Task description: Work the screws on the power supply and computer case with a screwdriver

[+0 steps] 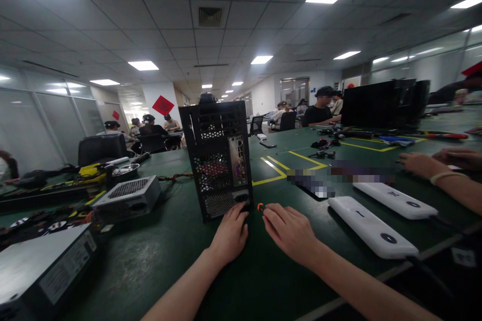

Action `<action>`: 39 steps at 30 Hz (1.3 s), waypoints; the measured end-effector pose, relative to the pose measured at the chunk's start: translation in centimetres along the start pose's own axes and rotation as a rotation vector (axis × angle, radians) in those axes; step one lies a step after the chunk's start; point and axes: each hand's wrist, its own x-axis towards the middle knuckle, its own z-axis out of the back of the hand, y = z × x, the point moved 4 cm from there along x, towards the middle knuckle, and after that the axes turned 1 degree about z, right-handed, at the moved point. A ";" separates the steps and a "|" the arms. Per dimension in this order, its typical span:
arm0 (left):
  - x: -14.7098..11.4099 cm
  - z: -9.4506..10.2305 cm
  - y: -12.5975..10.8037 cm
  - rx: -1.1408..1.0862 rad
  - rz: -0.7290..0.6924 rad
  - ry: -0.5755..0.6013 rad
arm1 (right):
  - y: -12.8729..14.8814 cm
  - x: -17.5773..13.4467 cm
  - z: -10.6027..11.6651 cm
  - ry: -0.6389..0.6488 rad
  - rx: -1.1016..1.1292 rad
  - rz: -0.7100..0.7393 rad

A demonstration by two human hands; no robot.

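A black computer case (222, 160) stands upright on the green bench with its rear toward me. Its perforated panel, metal port plate and bottom power supply show. My left hand (230, 230) rests its outstretched fingertips on the lower right of that rear, beside the power socket. Just right of the case, my right hand (288, 230) is closed around a small tool with an orange and black end (261, 207), which looks like a screwdriver. Most of this tool is hidden by the fingers, and its end sits slightly apart from the case.
To the left are a grey power supply (130, 195), a larger metal box (45, 266) and a metal bowl (125, 170). Two white devices (372, 228) with cables lie at right. Another person's hands (425, 165) work beyond them. A black monitor (380, 105) stands farther back.
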 end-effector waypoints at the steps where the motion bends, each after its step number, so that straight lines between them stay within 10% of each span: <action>1: 0.0 0.0 0.0 -0.001 0.002 0.000 | -0.1 0.0 0.0 -0.011 -0.014 -0.006; 39: 0.1 0.3 -0.2 0.000 -0.019 0.017 | -0.4 -0.1 0.3 0.035 0.048 -0.055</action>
